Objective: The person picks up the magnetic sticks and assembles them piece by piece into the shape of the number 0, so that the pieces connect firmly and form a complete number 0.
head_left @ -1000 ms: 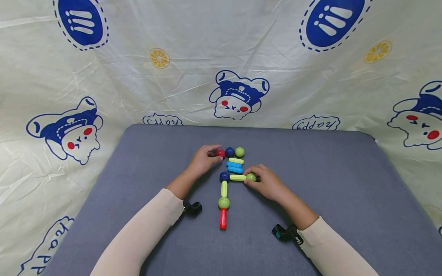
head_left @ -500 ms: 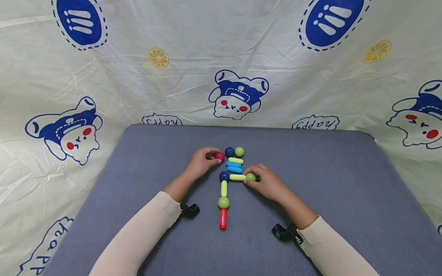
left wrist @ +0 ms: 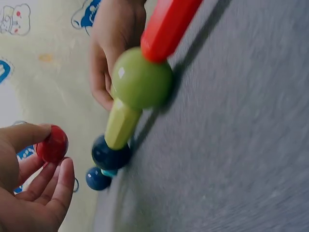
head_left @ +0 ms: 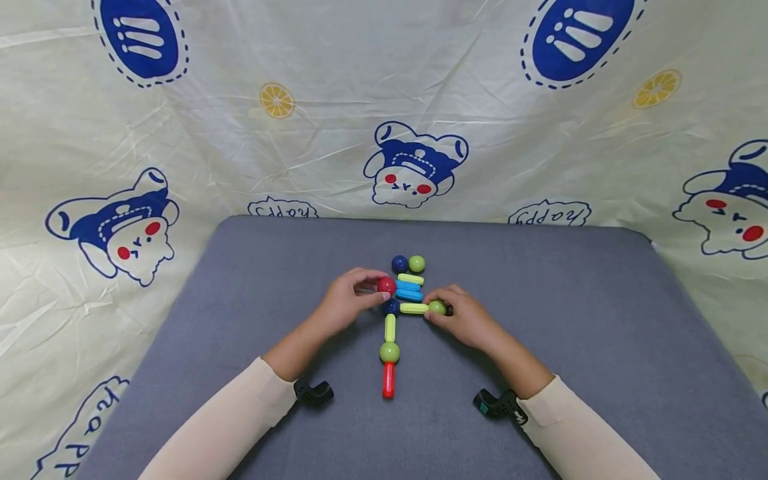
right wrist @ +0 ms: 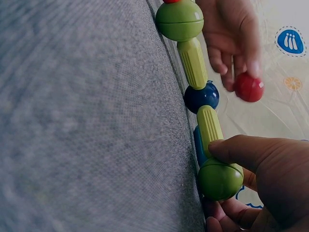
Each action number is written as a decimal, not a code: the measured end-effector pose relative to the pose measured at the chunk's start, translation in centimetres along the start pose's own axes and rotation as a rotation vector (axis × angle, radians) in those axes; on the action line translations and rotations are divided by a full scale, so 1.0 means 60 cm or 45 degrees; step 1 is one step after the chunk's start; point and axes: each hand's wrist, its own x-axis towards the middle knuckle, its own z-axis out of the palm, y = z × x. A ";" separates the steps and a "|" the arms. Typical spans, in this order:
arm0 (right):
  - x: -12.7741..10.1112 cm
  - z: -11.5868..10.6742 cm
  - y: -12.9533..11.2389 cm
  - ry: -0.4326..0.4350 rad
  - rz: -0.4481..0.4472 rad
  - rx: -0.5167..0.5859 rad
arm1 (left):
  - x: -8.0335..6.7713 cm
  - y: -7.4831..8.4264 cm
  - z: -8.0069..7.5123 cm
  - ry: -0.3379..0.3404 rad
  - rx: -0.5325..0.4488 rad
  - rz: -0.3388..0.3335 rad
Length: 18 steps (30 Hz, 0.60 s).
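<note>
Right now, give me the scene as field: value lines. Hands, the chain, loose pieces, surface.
left hand: pinches a red ball, held just above the navy joint ball
right hand: grips the green end ball
chain: red rod, green ball, yellow-green rod, navy joint ball, then a second rod to the green end ball
loose pieces: navy ball, green ball, three stacked rods
surface: grey mat
</note>
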 end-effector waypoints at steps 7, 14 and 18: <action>-0.001 0.000 -0.001 -0.004 -0.006 -0.016 | -0.046 0.027 0.000 -0.166 0.000 0.058; -0.001 0.002 0.002 0.000 0.002 -0.006 | -0.094 0.037 0.002 -0.354 0.062 0.105; 0.000 0.003 0.003 -0.001 0.003 -0.010 | -0.115 0.039 0.004 -0.449 0.068 0.107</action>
